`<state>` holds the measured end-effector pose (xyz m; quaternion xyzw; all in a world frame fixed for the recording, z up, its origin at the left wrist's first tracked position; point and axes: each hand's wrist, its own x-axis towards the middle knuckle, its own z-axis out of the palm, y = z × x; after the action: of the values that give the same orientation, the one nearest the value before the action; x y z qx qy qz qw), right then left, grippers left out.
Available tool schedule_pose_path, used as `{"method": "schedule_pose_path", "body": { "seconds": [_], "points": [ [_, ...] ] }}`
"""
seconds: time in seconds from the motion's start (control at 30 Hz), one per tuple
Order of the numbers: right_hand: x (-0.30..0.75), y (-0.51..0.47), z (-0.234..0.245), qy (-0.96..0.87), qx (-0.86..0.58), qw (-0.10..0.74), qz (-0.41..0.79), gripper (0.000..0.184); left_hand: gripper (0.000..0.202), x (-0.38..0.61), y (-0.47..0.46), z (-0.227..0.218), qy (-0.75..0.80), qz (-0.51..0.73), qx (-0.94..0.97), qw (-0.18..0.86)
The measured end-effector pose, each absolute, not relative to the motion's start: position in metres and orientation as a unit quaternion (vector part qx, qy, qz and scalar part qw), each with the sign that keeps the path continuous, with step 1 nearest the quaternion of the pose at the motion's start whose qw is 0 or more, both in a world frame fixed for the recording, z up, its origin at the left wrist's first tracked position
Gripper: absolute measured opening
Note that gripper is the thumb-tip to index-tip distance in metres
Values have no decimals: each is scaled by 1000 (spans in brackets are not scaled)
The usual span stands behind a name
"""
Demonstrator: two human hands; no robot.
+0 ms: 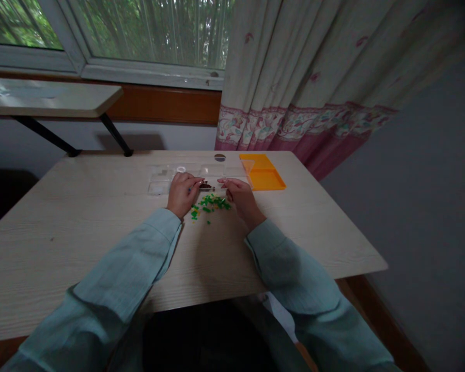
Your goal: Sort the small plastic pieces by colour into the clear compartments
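Note:
My left hand point(183, 194) rests at the front edge of a clear plastic compartment box point(159, 187), fingers bent and thumb and fingertips together beside a small heap of dark brown pieces point(205, 185). Across from it, my right hand point(240, 196) pinches at the box's right part. Whatever either pinch holds is too small to make out. Between my wrists, a loose pile of small green and yellow pieces point(213, 202) lies on the table.
An orange tray point(269, 178) lies at the box's right end on the wooden table point(112, 248). Behind the box is a round dark spot point(219, 157) in the tabletop. A raised shelf point(50, 98) stands back left; a curtain point(271, 77) hangs behind.

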<state>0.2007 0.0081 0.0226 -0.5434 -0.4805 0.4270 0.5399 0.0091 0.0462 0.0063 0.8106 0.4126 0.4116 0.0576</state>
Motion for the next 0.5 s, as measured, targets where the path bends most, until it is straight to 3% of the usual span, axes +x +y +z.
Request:
{"method": "schedule_pose_path", "body": {
  "seconds": [0.5],
  "points": [
    [199,7,23,-472,-521,546,455,37,28,8,51,-3,433,370,822,11]
  ]
}}
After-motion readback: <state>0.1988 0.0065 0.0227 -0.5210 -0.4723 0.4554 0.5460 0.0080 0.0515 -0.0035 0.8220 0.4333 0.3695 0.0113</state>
